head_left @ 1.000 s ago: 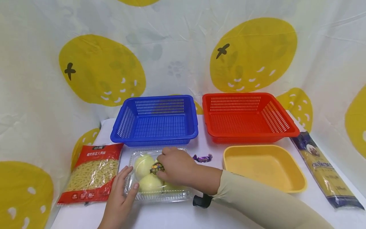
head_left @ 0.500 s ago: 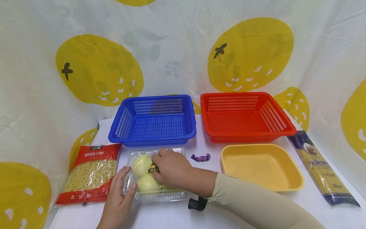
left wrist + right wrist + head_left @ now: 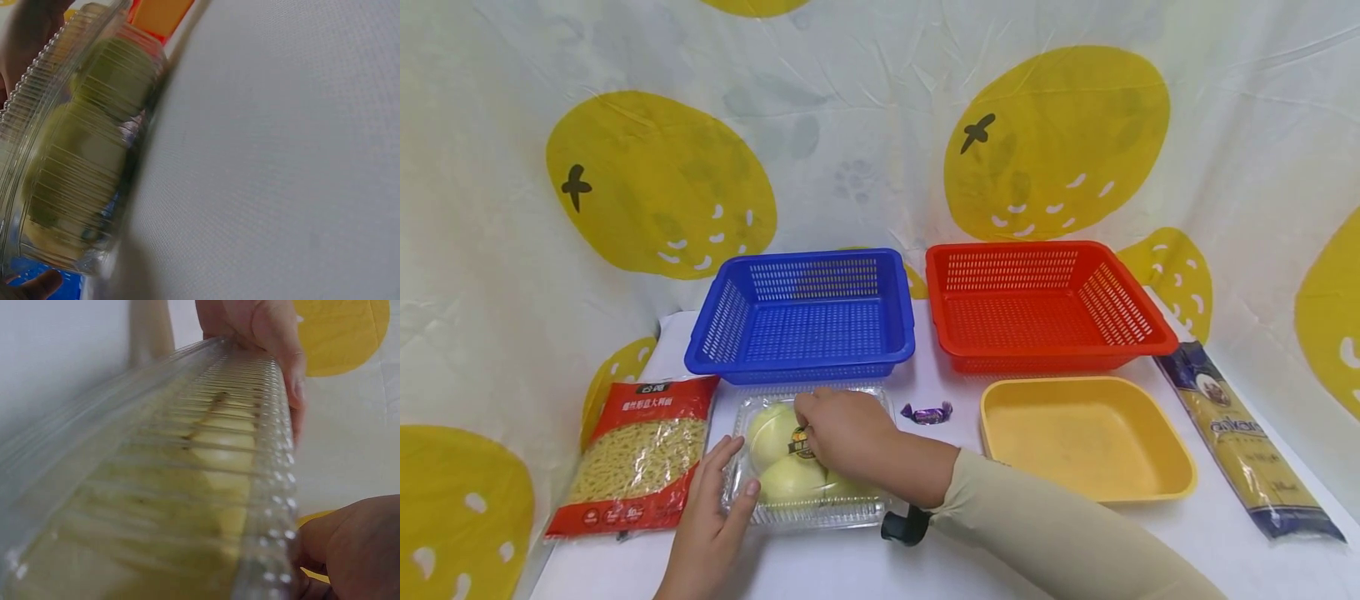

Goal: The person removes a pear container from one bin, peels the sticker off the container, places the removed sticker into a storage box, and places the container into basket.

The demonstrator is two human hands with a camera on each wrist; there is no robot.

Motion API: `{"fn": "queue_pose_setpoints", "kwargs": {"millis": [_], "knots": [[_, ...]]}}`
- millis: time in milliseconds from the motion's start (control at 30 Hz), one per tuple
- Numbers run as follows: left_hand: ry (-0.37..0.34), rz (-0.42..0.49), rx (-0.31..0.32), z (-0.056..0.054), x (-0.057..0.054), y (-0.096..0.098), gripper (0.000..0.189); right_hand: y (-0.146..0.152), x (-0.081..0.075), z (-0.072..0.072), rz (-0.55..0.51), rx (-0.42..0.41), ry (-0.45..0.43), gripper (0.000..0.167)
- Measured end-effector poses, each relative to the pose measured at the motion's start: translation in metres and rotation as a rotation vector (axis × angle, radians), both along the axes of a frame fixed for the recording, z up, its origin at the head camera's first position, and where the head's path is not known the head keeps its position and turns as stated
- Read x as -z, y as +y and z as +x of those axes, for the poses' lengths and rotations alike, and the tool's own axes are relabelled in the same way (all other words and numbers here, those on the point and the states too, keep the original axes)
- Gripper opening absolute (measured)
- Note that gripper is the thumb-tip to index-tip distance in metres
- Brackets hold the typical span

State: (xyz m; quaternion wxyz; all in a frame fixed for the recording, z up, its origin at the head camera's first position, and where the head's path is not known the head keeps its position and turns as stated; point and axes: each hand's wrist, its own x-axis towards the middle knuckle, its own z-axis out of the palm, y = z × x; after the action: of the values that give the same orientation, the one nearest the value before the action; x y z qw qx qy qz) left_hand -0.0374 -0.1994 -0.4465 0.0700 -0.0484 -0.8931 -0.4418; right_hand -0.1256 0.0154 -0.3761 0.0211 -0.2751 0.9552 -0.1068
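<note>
a clear plastic box (image 3: 812, 515) of pale yellow-green fruit (image 3: 790, 482) is being touched at its left edge by the left hand (image 3: 713, 508) — thumb and straight fingers being held spread apart. beside a dark label (image 3: 801, 443), the lid is being touched by the bent fingers of the right hand (image 3: 848, 435); whether anything is being pinched cannot be told. the box is being borne by the white table (image 3: 827, 571) — just before a blue basket (image 3: 797, 367).

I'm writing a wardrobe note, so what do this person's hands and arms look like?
The left hand and right hand are gloveless. A plain beige sleeve ends near the right wrist, and a curved black piece shows just below it. No left sleeve is in view.
</note>
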Motion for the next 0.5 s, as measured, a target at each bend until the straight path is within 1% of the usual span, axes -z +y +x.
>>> {"fn": "queue_pose_setpoints", "kwargs": {"millis": [133,233,433,500], "knots": [[0.001,0.003,0.001,-0.0005,0.0002,0.0000,0.053,0.0026,-0.0052,0.0011,-0.031,-0.003,-0.022,0.005],[-0.012,0.004,0.002,-0.0012,0.0004,-0.0002,0.054,0.0048,-0.0076,0.0026,-0.063,-0.006,-0.031,0.007],[-0.056,0.002,0.003,-0.0019,0.0004,-0.0007,0.055,0.0080,-0.0093,0.0048,-0.107,-0.022,-0.010,0.009],[-0.060,0.005,0.004,-0.0020,0.0006,-0.0010,0.055,0.0089,-0.0101,0.0061,-0.133,-0.033,-0.001,0.010]]}}
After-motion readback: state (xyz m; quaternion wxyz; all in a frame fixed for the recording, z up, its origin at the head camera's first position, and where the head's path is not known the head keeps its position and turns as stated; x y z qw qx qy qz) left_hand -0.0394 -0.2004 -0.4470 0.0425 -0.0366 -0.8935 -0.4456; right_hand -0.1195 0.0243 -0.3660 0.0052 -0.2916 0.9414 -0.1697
